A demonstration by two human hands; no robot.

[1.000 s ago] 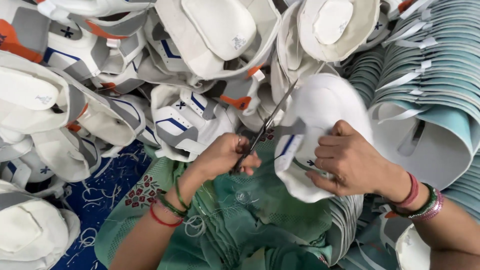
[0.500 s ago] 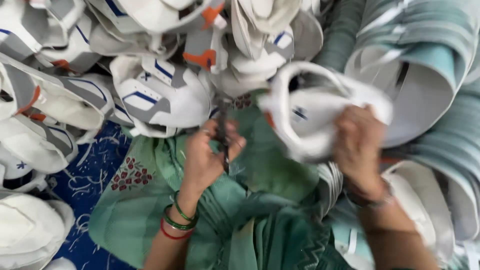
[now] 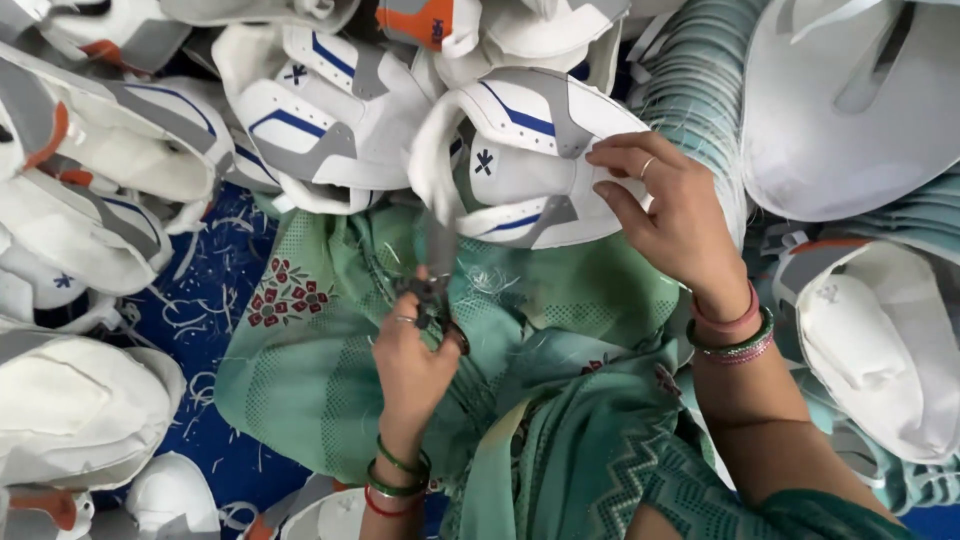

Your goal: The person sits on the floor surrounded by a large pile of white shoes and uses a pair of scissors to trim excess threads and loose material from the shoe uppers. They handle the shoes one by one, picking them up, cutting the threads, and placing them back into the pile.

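Looking down from the head view, the right hand point(image 3: 672, 215) is pinching a stiff white shoe upper point(image 3: 530, 160) with blue and grey panels, fingers curled over its edge. The left hand point(image 3: 412, 355) is gripping small scissors point(image 3: 436, 290), fingers closed through the loops, over soft green patterned cloth point(image 3: 330, 350). More uppers point(image 3: 320, 110) are crowding around, threads littering the blue floor point(image 3: 215, 330).

The left hand point(image 3: 415, 355) sits low at centre frame, fingers curled shut, wrist bent upward; the right hand point(image 3: 675, 215) reaches in from the lower right, fingers spread and extended toward upper centre
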